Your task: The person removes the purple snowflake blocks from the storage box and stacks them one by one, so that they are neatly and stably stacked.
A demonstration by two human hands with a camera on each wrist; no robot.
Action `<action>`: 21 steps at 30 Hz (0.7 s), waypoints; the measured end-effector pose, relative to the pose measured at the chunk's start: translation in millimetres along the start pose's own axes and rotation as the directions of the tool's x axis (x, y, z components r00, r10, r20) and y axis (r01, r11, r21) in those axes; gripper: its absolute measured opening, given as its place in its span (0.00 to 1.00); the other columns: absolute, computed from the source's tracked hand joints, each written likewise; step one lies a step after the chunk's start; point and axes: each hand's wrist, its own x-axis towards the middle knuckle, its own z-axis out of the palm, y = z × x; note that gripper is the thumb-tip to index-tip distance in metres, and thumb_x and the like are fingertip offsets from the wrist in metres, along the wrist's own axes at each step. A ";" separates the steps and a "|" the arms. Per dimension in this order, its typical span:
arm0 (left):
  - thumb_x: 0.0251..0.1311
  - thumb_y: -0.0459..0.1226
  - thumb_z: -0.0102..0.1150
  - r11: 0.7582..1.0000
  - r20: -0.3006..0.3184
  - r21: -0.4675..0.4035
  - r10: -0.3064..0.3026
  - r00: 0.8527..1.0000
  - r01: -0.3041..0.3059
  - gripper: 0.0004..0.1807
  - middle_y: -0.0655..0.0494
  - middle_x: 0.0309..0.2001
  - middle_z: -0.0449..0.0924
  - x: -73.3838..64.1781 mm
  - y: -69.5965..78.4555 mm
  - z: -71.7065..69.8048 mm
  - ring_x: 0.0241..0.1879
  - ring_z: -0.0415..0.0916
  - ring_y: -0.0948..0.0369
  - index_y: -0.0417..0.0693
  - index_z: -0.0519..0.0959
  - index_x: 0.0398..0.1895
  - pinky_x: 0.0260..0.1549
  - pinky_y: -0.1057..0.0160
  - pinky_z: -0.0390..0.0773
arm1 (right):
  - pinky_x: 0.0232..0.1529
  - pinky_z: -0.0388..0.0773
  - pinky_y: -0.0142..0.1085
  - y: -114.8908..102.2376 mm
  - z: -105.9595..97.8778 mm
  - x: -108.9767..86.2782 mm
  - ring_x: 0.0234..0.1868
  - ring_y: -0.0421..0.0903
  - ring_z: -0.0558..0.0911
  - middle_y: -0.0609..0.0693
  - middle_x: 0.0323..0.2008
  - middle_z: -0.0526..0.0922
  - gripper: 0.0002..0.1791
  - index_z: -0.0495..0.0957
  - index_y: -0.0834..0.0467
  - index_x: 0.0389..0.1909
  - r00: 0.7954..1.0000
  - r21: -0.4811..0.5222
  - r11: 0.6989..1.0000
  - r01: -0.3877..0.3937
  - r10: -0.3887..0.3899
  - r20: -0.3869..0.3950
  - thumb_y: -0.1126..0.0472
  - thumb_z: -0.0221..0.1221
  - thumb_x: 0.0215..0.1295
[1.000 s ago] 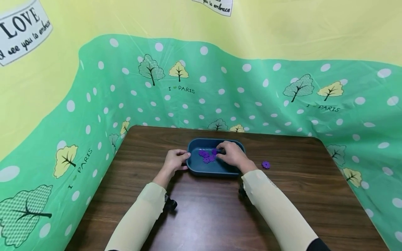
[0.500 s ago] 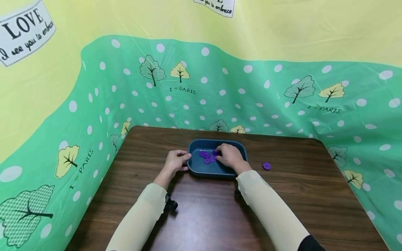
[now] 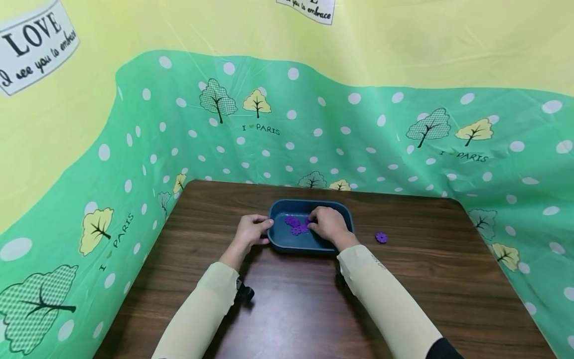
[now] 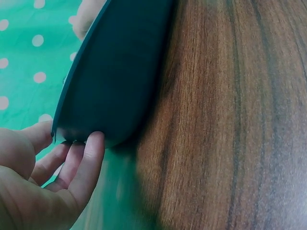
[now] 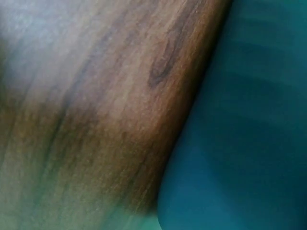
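A blue rectangular tray (image 3: 287, 245) stands on the table with several purple notched plastic discs (image 3: 296, 227) in it. My left hand (image 3: 249, 231) holds the tray's left end; in the left wrist view the thumb lies at the rim and the fingers press the outer wall. Reaching over the tray's right half, my right hand (image 3: 329, 223) has its fingertips at the discs and appears to pinch one of them, mostly hidden. The right wrist view shows only the tray's side wall (image 5: 240, 143) and the table, not the hand.
One more purple disc (image 3: 381, 238) lies on the table to the right of the tray. The dark wooden table (image 3: 296, 309) has a green and yellow printed cloth (image 3: 358, 124) hanging behind it and along its sides.
My right hand has moved slightly left and drawn its fingertips closer together at the discs. The left hand stays at the tray's end, and the head view has shifted a little.
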 end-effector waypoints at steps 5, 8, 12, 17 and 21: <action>0.70 0.39 0.65 1.000 -0.005 0.001 -0.004 1.000 0.004 0.18 0.38 0.51 0.83 -0.8 1.5 0.4 0.43 0.86 0.51 0.39 0.81 0.57 0.35 0.57 0.91 | 0.53 0.84 0.50 -1.4 -2.4 1.8 0.49 0.52 0.85 0.49 0.51 0.87 0.12 0.87 0.50 0.48 1.000 -0.018 1.000 0.008 -0.008 0.006 0.51 0.68 0.68; 0.70 0.39 0.65 1.000 -0.010 0.005 -0.006 1.000 0.007 0.17 0.39 0.49 0.84 -0.9 1.2 0.9 0.42 0.86 0.53 0.38 0.81 0.56 0.36 0.55 0.91 | 0.53 0.84 0.50 -1.9 -3.4 2.3 0.48 0.52 0.85 0.49 0.51 0.87 0.12 0.86 0.49 0.49 1.000 -0.022 1.000 0.009 -0.009 0.013 0.51 0.68 0.68; 0.70 0.39 0.65 1.000 -0.013 0.004 -0.006 1.000 0.006 0.17 0.40 0.48 0.84 -1.0 1.1 1.5 0.42 0.86 0.53 0.38 0.82 0.55 0.37 0.54 0.91 | 0.54 0.84 0.51 -1.8 -4.3 2.3 0.50 0.52 0.84 0.49 0.52 0.86 0.13 0.86 0.49 0.50 1.000 -0.022 1.000 0.012 -0.012 0.020 0.51 0.67 0.68; 0.70 0.39 0.65 1.000 -0.011 -0.003 -0.010 1.000 0.010 0.16 0.39 0.49 0.84 -1.6 1.9 2.1 0.45 0.86 0.50 0.38 0.82 0.55 0.38 0.54 0.91 | 0.56 0.83 0.51 -2.3 -6.5 1.9 0.52 0.52 0.84 0.50 0.53 0.86 0.14 0.86 0.50 0.51 1.000 -0.001 1.000 0.011 -0.011 0.018 0.51 0.67 0.68; 0.70 0.39 0.65 1.000 -0.012 0.000 -0.011 1.000 0.011 0.16 0.39 0.49 0.84 -2.4 2.4 1.7 0.45 0.86 0.50 0.38 0.82 0.54 0.38 0.53 0.91 | 0.58 0.82 0.52 -3.1 -9.3 0.6 0.53 0.53 0.84 0.52 0.53 0.86 0.14 0.85 0.52 0.52 1.000 0.029 0.999 0.019 -0.019 0.022 0.52 0.67 0.69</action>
